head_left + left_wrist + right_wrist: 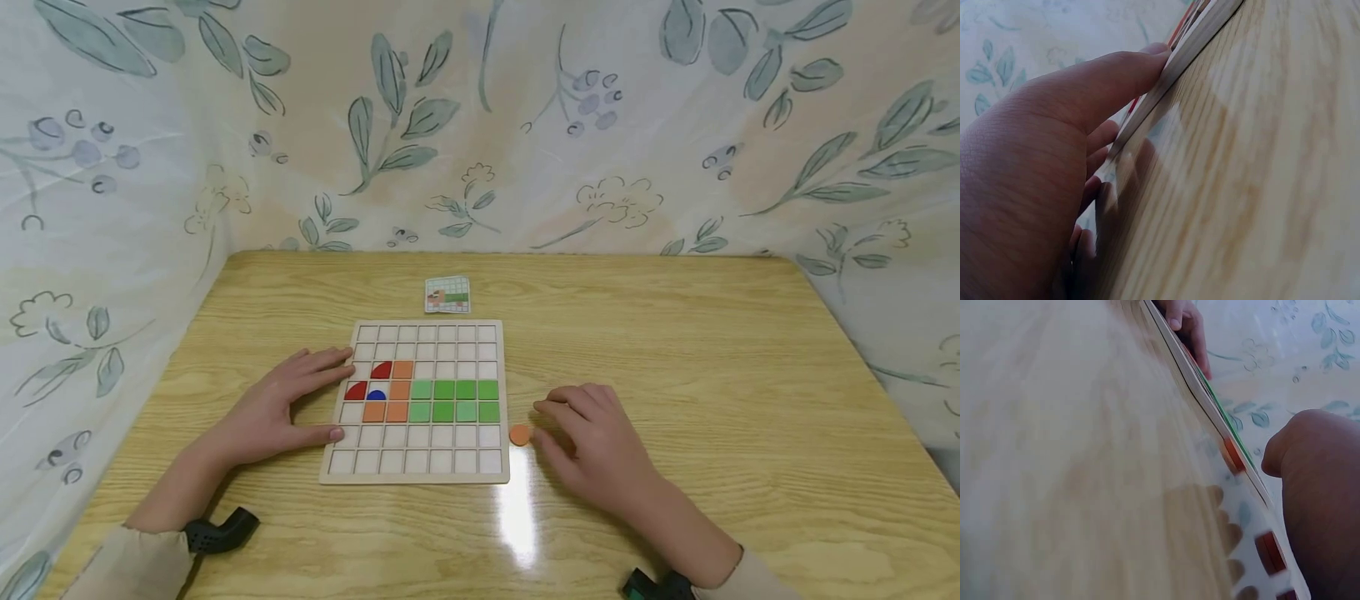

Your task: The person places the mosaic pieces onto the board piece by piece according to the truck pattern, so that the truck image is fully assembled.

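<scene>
A small round orange disc (519, 434) lies on the pale wooden bench (712, 350), just beside the lower right edge of the square wooden grid board (423, 467). The right hand (592, 437) rests on the bench right of the disc, its fingers (558, 408) loosely curved and slightly apart, their tips close to the disc; whether they touch it cannot be told. On the board's left edge the left hand (281, 408) lies flat with fingers spread, thumb against the frame. In the board sit 8 green squares, 4 orange squares, 2 red quarter shapes and 1 blue half-round. Beyond the board's far edge lies a small printed pattern card (447, 295). Both wrist views are blurred; the right wrist view shows the board edge-on with the right hand cut off.
</scene>
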Demonstrator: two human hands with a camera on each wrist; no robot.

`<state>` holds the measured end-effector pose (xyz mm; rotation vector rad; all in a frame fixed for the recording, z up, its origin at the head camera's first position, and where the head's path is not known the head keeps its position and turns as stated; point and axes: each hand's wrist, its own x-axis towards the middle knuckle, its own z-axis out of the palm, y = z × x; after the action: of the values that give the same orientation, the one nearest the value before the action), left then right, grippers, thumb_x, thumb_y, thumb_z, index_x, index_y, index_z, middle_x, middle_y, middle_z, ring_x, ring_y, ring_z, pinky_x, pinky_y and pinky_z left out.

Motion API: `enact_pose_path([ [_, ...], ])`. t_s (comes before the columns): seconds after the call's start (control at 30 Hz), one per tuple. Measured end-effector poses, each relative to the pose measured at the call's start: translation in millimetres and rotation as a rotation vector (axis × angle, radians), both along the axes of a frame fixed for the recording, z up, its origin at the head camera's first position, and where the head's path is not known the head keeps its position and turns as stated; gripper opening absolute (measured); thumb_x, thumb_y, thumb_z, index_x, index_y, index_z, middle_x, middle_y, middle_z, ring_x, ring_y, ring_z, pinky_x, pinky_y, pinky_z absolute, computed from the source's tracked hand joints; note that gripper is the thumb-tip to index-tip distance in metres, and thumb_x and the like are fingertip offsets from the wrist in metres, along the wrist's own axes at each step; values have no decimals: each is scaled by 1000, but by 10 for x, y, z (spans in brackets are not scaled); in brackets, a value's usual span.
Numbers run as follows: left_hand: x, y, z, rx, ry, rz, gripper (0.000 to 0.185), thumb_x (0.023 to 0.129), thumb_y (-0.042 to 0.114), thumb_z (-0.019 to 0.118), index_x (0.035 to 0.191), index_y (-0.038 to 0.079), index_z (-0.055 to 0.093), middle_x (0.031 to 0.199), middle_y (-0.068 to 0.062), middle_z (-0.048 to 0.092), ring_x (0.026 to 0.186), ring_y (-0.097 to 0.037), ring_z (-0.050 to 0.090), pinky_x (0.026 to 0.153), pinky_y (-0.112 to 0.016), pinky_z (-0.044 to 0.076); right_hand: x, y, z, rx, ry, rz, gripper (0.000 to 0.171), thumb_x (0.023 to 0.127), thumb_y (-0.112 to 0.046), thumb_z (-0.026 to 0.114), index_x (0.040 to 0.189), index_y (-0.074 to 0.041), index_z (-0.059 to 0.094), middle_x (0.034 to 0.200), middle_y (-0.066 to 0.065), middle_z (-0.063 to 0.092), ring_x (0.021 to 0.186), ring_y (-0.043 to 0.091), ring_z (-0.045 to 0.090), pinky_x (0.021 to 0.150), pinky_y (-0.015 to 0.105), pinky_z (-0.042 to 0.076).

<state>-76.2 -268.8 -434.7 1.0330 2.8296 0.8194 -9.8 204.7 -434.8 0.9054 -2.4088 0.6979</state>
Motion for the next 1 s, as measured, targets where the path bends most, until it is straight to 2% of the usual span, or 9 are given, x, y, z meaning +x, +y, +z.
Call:
enact_pose_path([
  [0.13, -17, 12, -7, 1, -9, -2, 85, 89, 49, 91, 162, 21, 57, 173, -1, 42, 160, -40, 34, 135, -35, 8, 48, 166, -4, -5, -8, -37, 28, 100, -25, 72, 115, -2, 80, 113, 9, 74, 102, 32, 65, 90, 47, 45],
  [0.37, -8, -11, -25, 3, -5, 0, 85, 88, 48, 91, 161, 20, 58, 173, -2, 43, 160, -39, 34, 134, -32, 8, 96, 376, -34, -28, -13, -74, 33, 104, -31, 69, 115, -2, 81, 113, 8, 75, 98, 31, 64, 87, 47, 43],
  [0.53, 1, -23, -25, -2, -10, 11, 86, 89, 50, 91, 162, 22, 56, 173, -1, 41, 161, -39, 32, 134, -31, 8, 136, 506, -49, -64, -27, -93, 29, 98, -26, 75, 114, -2, 81, 110, 7, 75, 95, 29, 65, 89, 49, 44],
  [0.6, 2, -24, -30, -2, -10, 15, 86, 89, 50, 91, 163, 22, 56, 173, -1, 42, 161, -39, 32, 133, -29, 7, 160, 558, -55, -64, -35, -108, 30, 99, -28, 76, 113, -3, 82, 109, 5, 75, 94, 27, 65, 88, 48, 44],
  [0.77, -3, -21, -28, 0, -12, 17, 87, 88, 50, 91, 163, 22, 56, 174, 0, 41, 161, -40, 32, 134, -32, 8, 236, 663, -64, -30, -88, -153, 23, 94, -24, 83, 108, -6, 82, 106, 2, 76, 96, 25, 67, 89, 46, 44],
  [0.83, -2, -22, -25, -1, -18, 21, 87, 89, 50, 90, 163, 22, 55, 174, 1, 41, 161, -41, 31, 134, -34, 9, 265, 686, -62, -17, -109, -165, 22, 88, -18, 86, 107, -7, 83, 106, 1, 76, 97, 24, 67, 90, 45, 44],
  [1.0, -2, -24, -20, -3, -19, 20, 86, 89, 50, 90, 163, 22, 56, 174, 0, 41, 161, -41, 31, 134, -32, 8, 293, 713, -73, -6, -113, -163, 21, 87, -18, 87, 107, -10, 82, 104, -4, 75, 96, 22, 66, 89, 41, 42],
])
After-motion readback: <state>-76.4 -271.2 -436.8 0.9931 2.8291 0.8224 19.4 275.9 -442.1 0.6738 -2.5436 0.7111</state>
